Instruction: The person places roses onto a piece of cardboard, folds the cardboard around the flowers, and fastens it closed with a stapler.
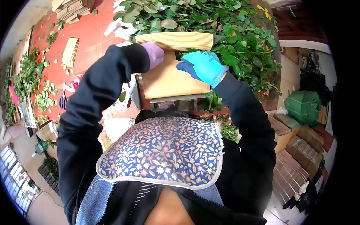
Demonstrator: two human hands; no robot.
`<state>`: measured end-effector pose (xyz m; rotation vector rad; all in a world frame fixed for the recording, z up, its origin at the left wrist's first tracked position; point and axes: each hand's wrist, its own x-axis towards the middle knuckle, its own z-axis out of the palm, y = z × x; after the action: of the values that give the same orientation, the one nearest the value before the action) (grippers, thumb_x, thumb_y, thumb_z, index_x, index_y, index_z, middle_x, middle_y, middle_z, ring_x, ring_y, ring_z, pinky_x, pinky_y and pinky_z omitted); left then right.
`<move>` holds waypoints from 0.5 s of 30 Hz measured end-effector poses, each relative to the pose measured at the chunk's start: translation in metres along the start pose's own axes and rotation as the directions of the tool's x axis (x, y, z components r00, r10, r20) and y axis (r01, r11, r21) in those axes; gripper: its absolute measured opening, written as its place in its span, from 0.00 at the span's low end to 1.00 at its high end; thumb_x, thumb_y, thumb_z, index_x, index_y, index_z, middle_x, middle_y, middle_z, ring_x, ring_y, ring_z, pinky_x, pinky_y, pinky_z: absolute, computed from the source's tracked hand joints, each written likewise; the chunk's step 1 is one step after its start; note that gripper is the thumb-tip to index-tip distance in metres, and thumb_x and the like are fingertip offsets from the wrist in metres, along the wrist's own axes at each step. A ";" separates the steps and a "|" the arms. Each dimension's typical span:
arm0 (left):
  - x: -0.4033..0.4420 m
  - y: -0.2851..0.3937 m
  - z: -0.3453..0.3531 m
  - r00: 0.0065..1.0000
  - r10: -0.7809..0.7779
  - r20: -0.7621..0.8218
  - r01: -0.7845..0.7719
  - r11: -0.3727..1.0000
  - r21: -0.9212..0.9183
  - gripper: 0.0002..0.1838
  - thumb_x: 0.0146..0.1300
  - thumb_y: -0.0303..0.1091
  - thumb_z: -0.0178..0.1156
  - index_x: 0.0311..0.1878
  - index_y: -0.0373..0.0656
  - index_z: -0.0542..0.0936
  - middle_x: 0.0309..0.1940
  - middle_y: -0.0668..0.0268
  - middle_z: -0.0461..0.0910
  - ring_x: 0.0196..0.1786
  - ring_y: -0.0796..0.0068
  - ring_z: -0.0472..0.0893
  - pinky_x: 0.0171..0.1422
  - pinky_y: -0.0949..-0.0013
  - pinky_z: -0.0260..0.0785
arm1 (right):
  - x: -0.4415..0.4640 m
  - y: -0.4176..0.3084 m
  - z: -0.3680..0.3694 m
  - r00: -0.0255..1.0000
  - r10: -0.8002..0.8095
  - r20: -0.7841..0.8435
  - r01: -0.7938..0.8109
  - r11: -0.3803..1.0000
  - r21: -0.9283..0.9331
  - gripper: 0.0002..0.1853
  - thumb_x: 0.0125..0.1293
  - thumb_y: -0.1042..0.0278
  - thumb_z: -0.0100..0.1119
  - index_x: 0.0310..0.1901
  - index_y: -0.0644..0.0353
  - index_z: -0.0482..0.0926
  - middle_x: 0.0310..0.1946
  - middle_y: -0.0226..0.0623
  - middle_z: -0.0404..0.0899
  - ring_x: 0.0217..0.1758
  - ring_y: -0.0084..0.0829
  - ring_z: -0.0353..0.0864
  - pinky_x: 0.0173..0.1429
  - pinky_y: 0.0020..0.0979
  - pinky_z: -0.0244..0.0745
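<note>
A smooth brown cardboard sheet (172, 83) lies in front of me on a low stand. Behind it rises a ribbed strip of corrugated cardboard (183, 40); whether the two are one folded piece I cannot tell. My left hand (153, 55), in a light purple glove, is closed at the left end of the corrugated cardboard, its grip partly hidden. On the right, my right hand (202, 66) wears a bright blue glove with darker blue fingertips. Its thumb and fingers pinch the upper edge of the brown sheet. Green leaves show just behind this hand.
A large heap of leafy green stems (240, 48) covers the back right of the red table (90, 28). Cardboard pieces (70, 52) and a stack of them (73, 9) are at the left. Cartons (288, 167) and a green sack (303, 107) stand at the right.
</note>
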<state>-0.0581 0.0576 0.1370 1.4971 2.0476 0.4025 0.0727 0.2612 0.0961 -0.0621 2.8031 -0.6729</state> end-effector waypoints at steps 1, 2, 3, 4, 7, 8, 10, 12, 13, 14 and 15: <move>-0.015 0.018 -0.012 0.995 -0.015 -0.098 0.011 0.999 -0.037 0.15 0.68 0.37 0.52 0.38 0.38 0.84 0.38 0.49 0.84 0.43 0.47 0.82 0.47 0.53 0.76 | 0.003 0.001 0.001 1.000 -0.002 0.000 0.002 1.000 0.014 0.20 0.67 0.44 0.56 0.36 0.53 0.85 0.34 0.43 0.85 0.41 0.46 0.84 0.45 0.47 0.75; -0.029 0.033 -0.020 0.966 -0.004 -0.259 0.013 0.999 0.031 0.11 0.64 0.36 0.55 0.39 0.38 0.81 0.34 0.51 0.81 0.39 0.49 0.82 0.43 0.52 0.75 | 0.005 -0.004 0.001 0.999 0.029 0.039 -0.027 0.999 -0.031 0.20 0.67 0.44 0.56 0.36 0.53 0.85 0.34 0.43 0.85 0.41 0.46 0.84 0.45 0.48 0.75; -0.031 0.032 -0.010 0.927 0.071 -0.370 -0.012 0.987 0.158 0.10 0.61 0.36 0.57 0.40 0.38 0.79 0.33 0.52 0.79 0.37 0.51 0.82 0.42 0.53 0.75 | 0.007 -0.005 0.002 0.995 0.057 0.081 -0.050 0.996 -0.079 0.20 0.67 0.44 0.56 0.36 0.53 0.85 0.35 0.43 0.85 0.41 0.47 0.84 0.45 0.48 0.76; -0.033 0.032 0.000 0.869 0.144 -0.473 -0.004 0.959 0.285 0.11 0.58 0.35 0.60 0.40 0.39 0.76 0.32 0.53 0.77 0.35 0.53 0.81 0.40 0.53 0.74 | 0.007 -0.005 0.003 0.996 0.047 0.077 -0.041 0.996 -0.074 0.19 0.66 0.45 0.56 0.37 0.53 0.85 0.35 0.43 0.85 0.40 0.47 0.84 0.44 0.48 0.76; -0.037 0.052 0.045 0.969 0.020 -0.247 0.040 0.971 0.237 0.24 0.51 0.46 0.67 0.45 0.40 0.72 0.43 0.54 0.73 0.48 0.56 0.76 0.54 0.55 0.68 | 0.010 -0.002 0.004 0.994 0.024 0.109 -0.019 0.999 -0.047 0.19 0.66 0.45 0.57 0.35 0.53 0.85 0.34 0.43 0.85 0.39 0.47 0.84 0.43 0.49 0.76; -0.037 0.051 0.056 0.992 -0.093 -0.085 0.105 0.982 0.157 0.25 0.51 0.49 0.68 0.45 0.41 0.73 0.47 0.53 0.71 0.51 0.54 0.73 0.56 0.53 0.67 | 0.008 0.005 0.011 0.999 -0.037 0.011 0.036 0.999 0.012 0.17 0.66 0.47 0.60 0.33 0.53 0.82 0.30 0.42 0.83 0.36 0.49 0.82 0.40 0.49 0.74; -0.036 0.037 0.085 0.957 -0.041 -0.286 0.079 0.989 0.124 0.25 0.51 0.49 0.68 0.45 0.43 0.73 0.49 0.53 0.70 0.53 0.52 0.72 0.57 0.53 0.66 | 0.010 0.006 0.019 0.999 -0.049 -0.014 0.049 0.999 0.001 0.17 0.66 0.47 0.60 0.33 0.54 0.83 0.30 0.42 0.83 0.35 0.48 0.82 0.40 0.49 0.74; -0.035 0.033 0.084 0.944 -0.064 -0.325 0.081 0.996 0.040 0.25 0.51 0.48 0.69 0.45 0.43 0.73 0.49 0.53 0.70 0.53 0.51 0.72 0.58 0.52 0.65 | 0.009 -0.001 0.009 0.998 -0.061 -0.003 0.061 0.998 -0.006 0.17 0.66 0.48 0.60 0.35 0.55 0.83 0.30 0.42 0.83 0.36 0.48 0.83 0.40 0.47 0.75; -0.037 0.035 0.084 0.944 -0.103 -0.314 0.111 0.994 0.010 0.25 0.52 0.48 0.69 0.46 0.43 0.74 0.48 0.55 0.70 0.53 0.51 0.72 0.57 0.51 0.67 | 0.009 -0.007 0.006 0.996 -0.084 0.004 0.084 0.996 -0.027 0.17 0.66 0.48 0.60 0.35 0.55 0.83 0.30 0.42 0.83 0.36 0.48 0.83 0.40 0.47 0.75; -0.036 0.037 0.085 0.943 -0.135 -0.304 0.136 0.991 -0.020 0.25 0.53 0.48 0.69 0.46 0.42 0.74 0.46 0.56 0.70 0.52 0.51 0.72 0.55 0.50 0.69 | 0.008 -0.009 0.002 0.995 -0.101 0.026 0.103 0.993 -0.051 0.16 0.66 0.49 0.61 0.37 0.55 0.84 0.31 0.42 0.84 0.36 0.47 0.83 0.40 0.46 0.76; -0.035 0.037 0.086 0.931 -0.180 -0.318 0.167 0.984 -0.068 0.26 0.51 0.47 0.71 0.46 0.42 0.73 0.47 0.56 0.71 0.54 0.50 0.72 0.59 0.48 0.68 | 0.006 -0.007 -0.006 0.993 -0.108 0.042 0.111 0.990 -0.082 0.16 0.66 0.49 0.61 0.38 0.54 0.84 0.32 0.42 0.84 0.36 0.47 0.83 0.41 0.45 0.77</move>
<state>0.0297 0.0293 0.0983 1.2784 2.3885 0.6493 0.0651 0.2571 0.1028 -0.2441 2.8071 -0.5706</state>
